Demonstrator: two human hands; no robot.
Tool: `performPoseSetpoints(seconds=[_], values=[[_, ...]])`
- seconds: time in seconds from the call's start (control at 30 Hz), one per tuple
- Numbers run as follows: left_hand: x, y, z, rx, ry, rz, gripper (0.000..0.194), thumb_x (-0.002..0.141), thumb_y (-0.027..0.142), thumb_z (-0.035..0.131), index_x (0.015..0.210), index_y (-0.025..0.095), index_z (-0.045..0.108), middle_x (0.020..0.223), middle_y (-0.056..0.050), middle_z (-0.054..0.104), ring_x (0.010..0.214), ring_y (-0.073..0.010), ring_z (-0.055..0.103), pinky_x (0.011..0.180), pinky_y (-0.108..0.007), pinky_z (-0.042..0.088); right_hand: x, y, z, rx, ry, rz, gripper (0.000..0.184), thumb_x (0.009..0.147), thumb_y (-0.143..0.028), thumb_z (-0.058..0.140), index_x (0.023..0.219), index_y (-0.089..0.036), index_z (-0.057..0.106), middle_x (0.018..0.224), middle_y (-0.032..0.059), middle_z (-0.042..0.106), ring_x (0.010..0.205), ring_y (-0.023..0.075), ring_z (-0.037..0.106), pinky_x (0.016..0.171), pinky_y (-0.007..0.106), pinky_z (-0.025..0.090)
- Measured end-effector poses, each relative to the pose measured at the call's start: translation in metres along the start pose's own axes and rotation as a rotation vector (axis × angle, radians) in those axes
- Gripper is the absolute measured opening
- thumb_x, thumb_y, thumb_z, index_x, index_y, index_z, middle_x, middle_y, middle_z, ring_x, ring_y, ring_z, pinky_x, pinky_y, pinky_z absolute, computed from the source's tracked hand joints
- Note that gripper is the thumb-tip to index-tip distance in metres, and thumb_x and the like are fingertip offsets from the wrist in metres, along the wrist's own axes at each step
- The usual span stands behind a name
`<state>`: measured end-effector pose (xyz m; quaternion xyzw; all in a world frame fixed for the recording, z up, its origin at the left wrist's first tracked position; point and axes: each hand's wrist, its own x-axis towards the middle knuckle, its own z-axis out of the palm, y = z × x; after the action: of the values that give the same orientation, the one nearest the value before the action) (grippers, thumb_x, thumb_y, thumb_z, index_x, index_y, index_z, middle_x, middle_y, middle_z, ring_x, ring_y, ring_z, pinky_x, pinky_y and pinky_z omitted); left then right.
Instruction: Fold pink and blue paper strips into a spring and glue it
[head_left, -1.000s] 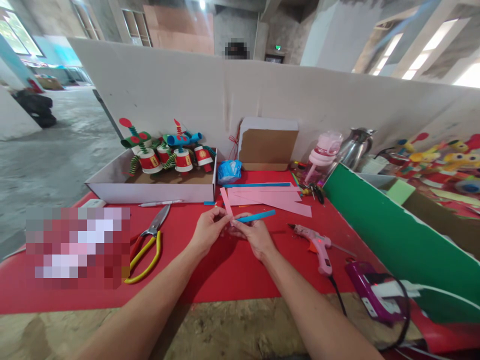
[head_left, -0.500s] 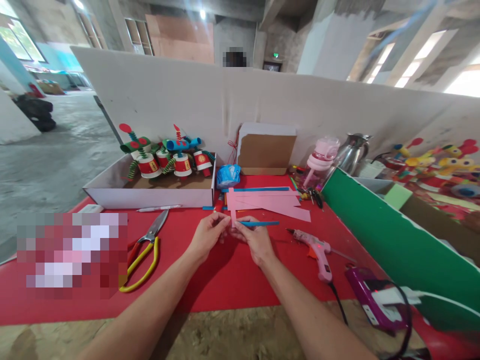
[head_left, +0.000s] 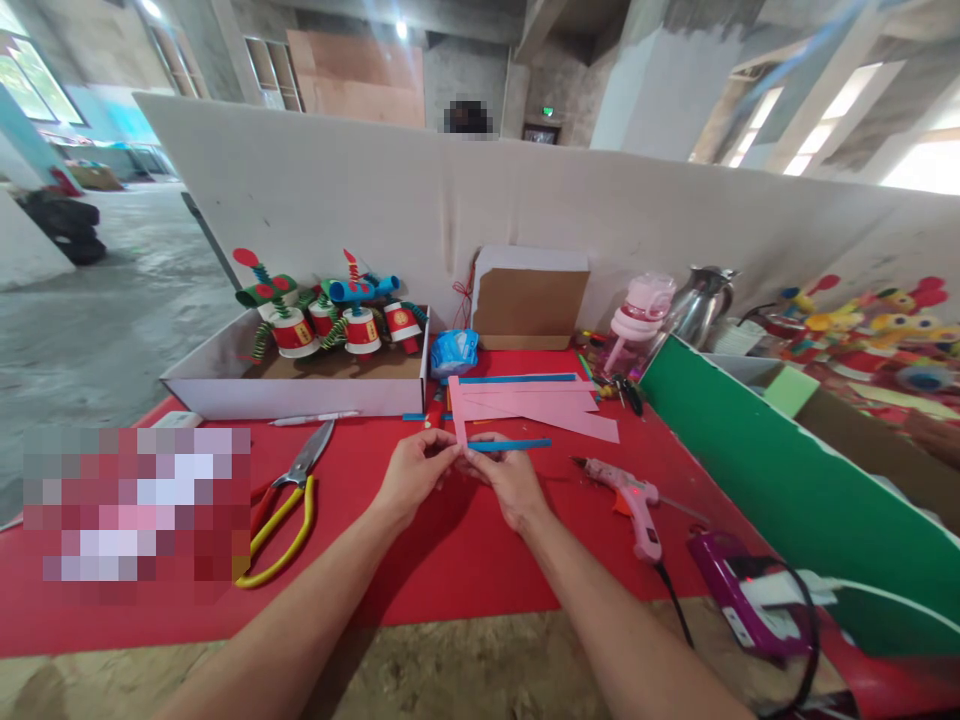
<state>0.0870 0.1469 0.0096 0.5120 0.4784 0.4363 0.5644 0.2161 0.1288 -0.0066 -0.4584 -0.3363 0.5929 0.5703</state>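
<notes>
My left hand point(head_left: 416, 472) and my right hand point(head_left: 511, 482) meet over the red table, both with fingers pinched. Between their fingertips a pink paper strip point(head_left: 457, 405) and a blue paper strip point(head_left: 525, 444) come together at a corner. Pointing away from me is the pink one; the blue one runs off to the right above my right hand. My fingers hide the joint, so whether the strips are stuck together I cannot tell. Beyond my hands lie several pink paper pieces point(head_left: 570, 402), with another blue strip on them.
Yellow-and-red-handled scissors point(head_left: 307, 510) lie left, a pink hot glue gun point(head_left: 637, 510) right. A purple power strip point(head_left: 739, 590) with cables sits near a green-sided box point(head_left: 750, 460). Behind stand a white box point(head_left: 337, 398) of paper-cup figures, a blue packet point(head_left: 454, 352) and a pink bottle point(head_left: 637, 315).
The pink strip has tilted, its far end leaning left. My hands have drawn slightly closer together at the corner of the strips. The view has shifted a little.
</notes>
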Motion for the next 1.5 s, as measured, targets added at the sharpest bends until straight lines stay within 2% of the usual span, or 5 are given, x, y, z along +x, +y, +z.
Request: performPoseSetpoints(seconds=[0.47,0.63,0.77,1.0,1.5], values=[[0.001,-0.004,0.001,-0.014,-0.01,0.015,0.031,0.063,0.044,0.069,0.069,0.015,0.06,0.055,0.001,0.058,0.042,-0.0065,0.043,0.039,-0.018,0.034,0.002,0.001,0.0,-0.222,0.018,-0.225,0.018,0.065,-0.033,0.07,0.07,-0.021,0.058,0.062,-0.0033,0.06,0.06,0.0134,0.059,0.061,0.025,0.046],[0.001,-0.005,0.001,0.019,0.005,0.035,0.031,0.063,0.044,0.069,0.067,0.015,0.059,0.051,0.002,0.056,0.039,-0.0062,0.042,0.038,-0.019,0.032,0.001,0.0,0.0,-0.212,-0.003,-0.204,0.018,0.063,-0.033,0.07,0.067,-0.022,0.057,0.059,-0.0046,0.058,0.057,0.0128,0.056,0.059,0.025,0.044],[0.001,-0.003,-0.001,-0.114,0.018,0.045,0.031,0.062,0.043,0.071,0.065,0.015,0.058,0.049,0.003,0.053,0.042,-0.0063,0.043,0.039,-0.018,0.033,0.002,0.002,0.002,-0.074,-0.08,-0.141,0.019,0.06,-0.032,0.073,0.071,-0.022,0.061,0.067,-0.0027,0.062,0.063,0.0144,0.058,0.068,0.029,0.048],[-0.002,0.003,0.001,-0.164,-0.07,-0.001,0.031,0.061,0.042,0.072,0.064,0.014,0.058,0.05,0.002,0.055,0.042,-0.0057,0.042,0.04,-0.018,0.034,0.0,-0.002,0.002,0.144,-0.135,0.0,0.029,0.057,-0.034,0.078,0.074,-0.021,0.059,0.066,-0.0042,0.06,0.058,0.0099,0.055,0.066,0.026,0.049],[0.002,-0.007,0.001,-0.103,-0.025,-0.008,0.029,0.057,0.039,0.072,0.066,0.014,0.062,0.048,0.002,0.055,0.04,-0.0069,0.045,0.038,-0.019,0.035,0.002,0.002,0.0,0.056,-0.105,0.002,0.032,0.057,-0.036,0.079,0.076,-0.02,0.058,0.071,-0.0039,0.062,0.061,0.0098,0.059,0.07,0.027,0.05]])
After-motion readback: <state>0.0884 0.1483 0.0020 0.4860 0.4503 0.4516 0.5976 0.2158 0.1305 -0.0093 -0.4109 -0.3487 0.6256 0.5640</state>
